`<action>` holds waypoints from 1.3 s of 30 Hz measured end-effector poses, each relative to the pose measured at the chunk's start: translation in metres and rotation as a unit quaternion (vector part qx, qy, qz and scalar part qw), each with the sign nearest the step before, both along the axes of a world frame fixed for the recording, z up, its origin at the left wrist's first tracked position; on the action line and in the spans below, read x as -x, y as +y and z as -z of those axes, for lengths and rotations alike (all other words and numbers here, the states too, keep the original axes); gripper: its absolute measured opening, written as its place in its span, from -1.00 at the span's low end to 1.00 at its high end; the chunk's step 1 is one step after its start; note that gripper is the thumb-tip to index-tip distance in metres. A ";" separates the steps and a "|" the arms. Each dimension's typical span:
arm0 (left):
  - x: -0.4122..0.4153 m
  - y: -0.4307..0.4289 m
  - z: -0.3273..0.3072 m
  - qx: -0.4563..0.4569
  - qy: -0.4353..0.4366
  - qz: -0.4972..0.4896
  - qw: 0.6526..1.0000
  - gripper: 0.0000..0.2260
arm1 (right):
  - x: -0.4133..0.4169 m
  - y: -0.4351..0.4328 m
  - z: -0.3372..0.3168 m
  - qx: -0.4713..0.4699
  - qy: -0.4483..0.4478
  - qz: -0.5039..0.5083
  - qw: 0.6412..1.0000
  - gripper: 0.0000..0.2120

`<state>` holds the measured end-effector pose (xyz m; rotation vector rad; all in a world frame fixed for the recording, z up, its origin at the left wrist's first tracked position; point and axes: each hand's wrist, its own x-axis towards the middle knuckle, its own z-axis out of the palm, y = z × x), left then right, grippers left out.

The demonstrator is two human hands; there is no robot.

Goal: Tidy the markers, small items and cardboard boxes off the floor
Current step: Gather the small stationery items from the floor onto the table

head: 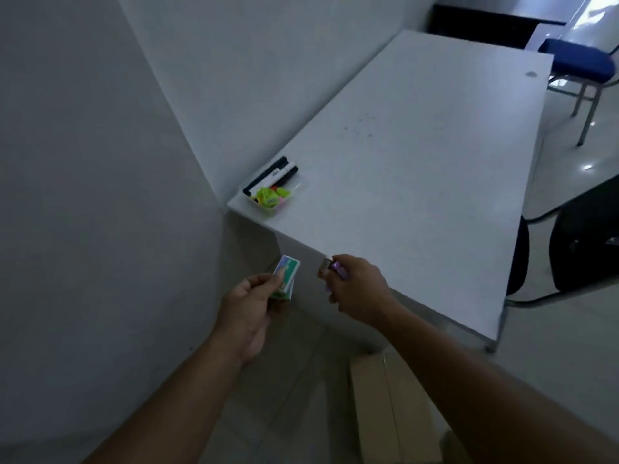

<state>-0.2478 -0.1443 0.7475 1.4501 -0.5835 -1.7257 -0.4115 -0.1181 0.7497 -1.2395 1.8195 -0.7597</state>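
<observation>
the left hand (249, 304) has its fingers curled round a small green and blue box (284, 276), held up beside the near corner of the white table (418, 182). the right hand (356, 284) grips a small purple item (336, 267) at the table's edge. printing on the box is too blurred to read. markers (271, 174) lie by a clear tray (273, 199) on the table; a cardboard box (388, 406) sits on the floor.

Nothing is legible: print on the green box (287, 267) at lower centre and the label on a black marker (272, 175) at centre left are too blurred.
</observation>
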 end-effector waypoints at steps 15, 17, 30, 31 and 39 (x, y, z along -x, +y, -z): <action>-0.022 -0.109 -0.038 0.033 -0.131 0.091 0.987 -0.86 | -0.006 -0.100 -0.045 -0.030 -0.042 0.080 0.995 -0.80; -0.021 -0.126 -0.036 0.039 -0.147 0.113 0.982 -0.84 | -0.004 -0.112 -0.044 -0.037 -0.039 0.082 0.995 -0.78; 0.005 -0.237 -0.022 0.078 -0.243 0.025 0.967 -0.83 | 0.034 -0.234 -0.029 -0.066 0.055 -0.041 0.995 -0.84; 0.006 -0.240 -0.021 0.075 -0.251 0.018 0.965 -0.83 | 0.035 -0.242 -0.028 -0.064 0.069 -0.059 0.994 -0.85; 0.018 -0.265 -0.001 0.014 -0.250 -0.031 0.968 -0.82 | 0.024 -0.314 0.007 -0.096 0.206 -0.254 0.940 -0.82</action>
